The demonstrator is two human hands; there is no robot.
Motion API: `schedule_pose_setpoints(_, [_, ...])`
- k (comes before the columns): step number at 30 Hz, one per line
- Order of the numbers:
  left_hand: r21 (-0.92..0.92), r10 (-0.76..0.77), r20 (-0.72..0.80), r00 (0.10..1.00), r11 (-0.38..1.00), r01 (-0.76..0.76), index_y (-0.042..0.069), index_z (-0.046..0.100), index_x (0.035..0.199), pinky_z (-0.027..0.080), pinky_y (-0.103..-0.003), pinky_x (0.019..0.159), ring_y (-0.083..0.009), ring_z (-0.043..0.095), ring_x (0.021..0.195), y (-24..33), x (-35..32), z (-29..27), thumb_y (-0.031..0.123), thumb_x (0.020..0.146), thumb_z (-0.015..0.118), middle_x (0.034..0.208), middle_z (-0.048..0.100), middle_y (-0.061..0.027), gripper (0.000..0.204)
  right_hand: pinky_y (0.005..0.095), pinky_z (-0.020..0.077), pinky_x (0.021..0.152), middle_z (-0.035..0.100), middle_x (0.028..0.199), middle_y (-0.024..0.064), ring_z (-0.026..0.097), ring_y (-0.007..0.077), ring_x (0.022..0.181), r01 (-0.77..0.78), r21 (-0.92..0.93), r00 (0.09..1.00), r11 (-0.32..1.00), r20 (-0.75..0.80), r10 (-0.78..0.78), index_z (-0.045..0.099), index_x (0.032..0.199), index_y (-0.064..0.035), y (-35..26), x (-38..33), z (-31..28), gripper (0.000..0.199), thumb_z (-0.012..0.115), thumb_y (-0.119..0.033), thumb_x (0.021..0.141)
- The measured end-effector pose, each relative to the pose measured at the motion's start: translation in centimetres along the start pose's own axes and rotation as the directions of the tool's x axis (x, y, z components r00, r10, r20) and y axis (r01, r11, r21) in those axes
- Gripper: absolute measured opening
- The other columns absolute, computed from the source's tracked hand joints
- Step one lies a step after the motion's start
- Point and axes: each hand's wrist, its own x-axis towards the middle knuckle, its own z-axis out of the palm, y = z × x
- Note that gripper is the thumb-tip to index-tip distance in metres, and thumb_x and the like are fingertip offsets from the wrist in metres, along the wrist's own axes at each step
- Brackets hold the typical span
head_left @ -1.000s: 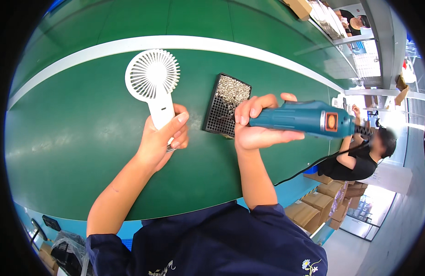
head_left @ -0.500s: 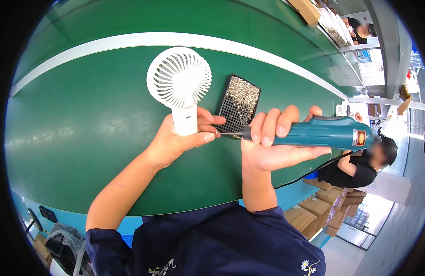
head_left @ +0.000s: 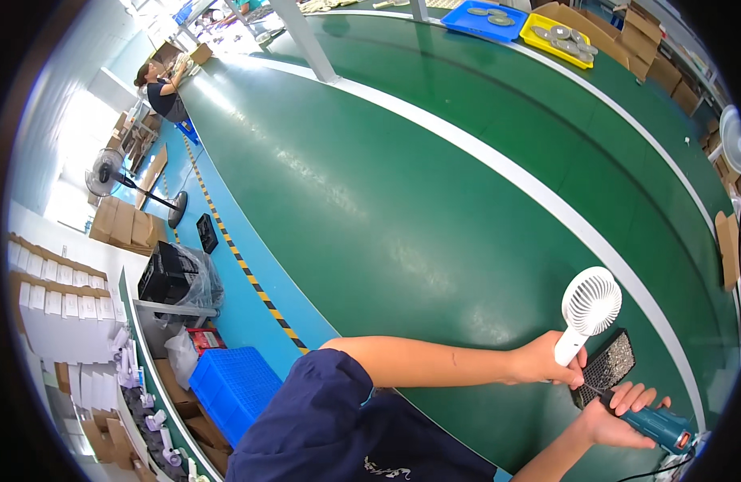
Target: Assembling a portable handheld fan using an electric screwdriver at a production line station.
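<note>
- Black tray (head_left: 610,365) of small screws lies on the green worktop (head_left: 403,209).
- Left hand (head_left: 539,361) clamps the white handheld fan (head_left: 586,309), head toward one o'clock.
- Right hand (head_left: 619,414) grips the teal electric screwdriver (head_left: 655,426), lying toward four o'clock.
- Blue tray (head_left: 487,16) and yellow tray (head_left: 559,32) at twelve o'clock hold round parts.

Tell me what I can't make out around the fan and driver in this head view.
- Fan handle base: wrapped by the left hand.
- Driver tip: too small to see where it touches.
- Driver rear and cord: cut by the lower right rim.
- Tray contents: too small to identify.
</note>
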Motion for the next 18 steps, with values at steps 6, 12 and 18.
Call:
schedule_pose_setpoints(6, [0.005,0.040,-0.052,0.998,0.999,-0.040,0.003,0.052,0.091,0.042,-0.023,0.053,-0.0087,0.054,0.060,-0.1,0.1,0.1,0.011,0.075,0.074,0.074,0.066,-0.0071,0.027,0.0194,0.0304,0.042,0.041,0.069,0.0034,0.033,0.0088,0.045,0.028,-0.029,0.998,0.999,-0.060,-0.030,0.038,0.119,-0.0050,0.7,0.1,0.6,0.072,0.040,-0.068,0.085])
schedule_pose_setpoints(12, [0.017,0.075,-0.094,0.993,0.997,-0.074,0.003,0.053,0.088,0.042,-0.022,0.052,-0.0083,0.053,0.058,-0.1,0.1,0.3,0.010,0.075,0.073,0.073,0.066,-0.0073,0.025,0.0195,0.0295,0.042,0.040,0.069,0.0033,0.032,0.0090,0.045,0.018,-0.017,0.997,1.000,-0.070,-0.019,0.039,0.118,-0.0049,0.7,0.2,0.7,0.071,0.041,-0.067,0.085])
schedule_pose_setpoints(18, [0.022,0.100,-0.071,0.992,0.995,-0.099,0.002,0.052,0.088,0.043,-0.023,0.051,-0.0100,0.058,0.059,-0.8,0.3,0.3,0.008,0.075,0.073,0.070,0.064,-0.0080,0.026,0.0197,0.0314,0.042,0.041,0.070,0.0035,0.034,0.0099,0.045,-0.035,0.027,0.999,0.999,-0.023,0.036,0.040,0.118,-0.0066,0.7,0.1,-0.2,0.067,0.037,-0.065,0.087])
